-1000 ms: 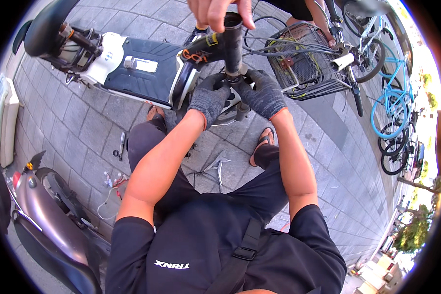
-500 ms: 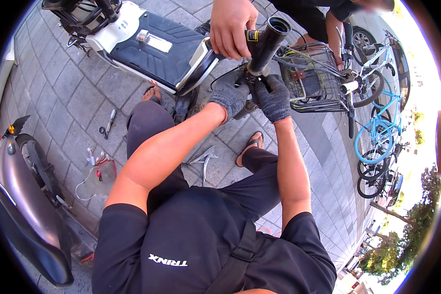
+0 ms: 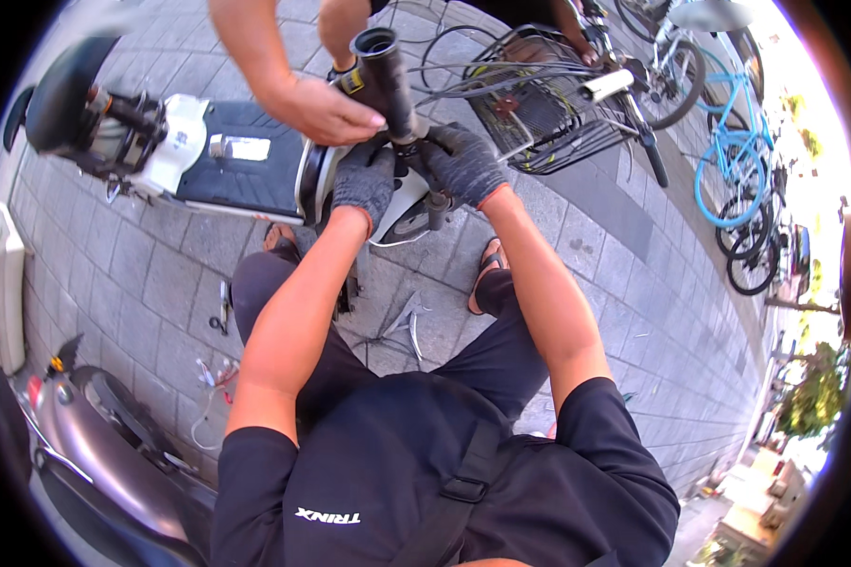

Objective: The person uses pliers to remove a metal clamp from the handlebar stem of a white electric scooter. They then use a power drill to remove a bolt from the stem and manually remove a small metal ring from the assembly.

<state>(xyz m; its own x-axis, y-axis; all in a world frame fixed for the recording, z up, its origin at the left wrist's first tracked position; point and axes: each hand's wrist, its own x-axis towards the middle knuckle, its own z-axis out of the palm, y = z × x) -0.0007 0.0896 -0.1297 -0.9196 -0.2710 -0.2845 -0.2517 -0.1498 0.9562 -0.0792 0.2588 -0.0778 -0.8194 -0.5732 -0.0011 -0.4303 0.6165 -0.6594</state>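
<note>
Both my hands wear grey knit gloves with orange cuffs. My left hand (image 3: 364, 181) and my right hand (image 3: 461, 165) close from either side around the lower end of a black head tube (image 3: 385, 80) on an electric scooter. Its upper end is open, and my fingers partly hide where it meets the fork. Behind the tube stretches the scooter's black footboard (image 3: 241, 175) with white edges. Another person's bare hand (image 3: 329, 109) is at the frame, just left of the tube. Cables (image 3: 482, 83) lead from beside the tube to the detached-looking handlebar (image 3: 607, 85) and wire basket (image 3: 529, 113).
On the paving between my feet lies a silver metal part (image 3: 405, 326). A small hand tool (image 3: 222, 310) and loose wires (image 3: 216, 383) lie to the left, near a parked scooter (image 3: 113, 444). Bicycles (image 3: 733, 161) stand at the far right.
My view has swung, so the scene sits further left. The other person's hand has shifted from gripping the frame by the tube to lying flatter beside it. My hands stay at the tube's lower end.
</note>
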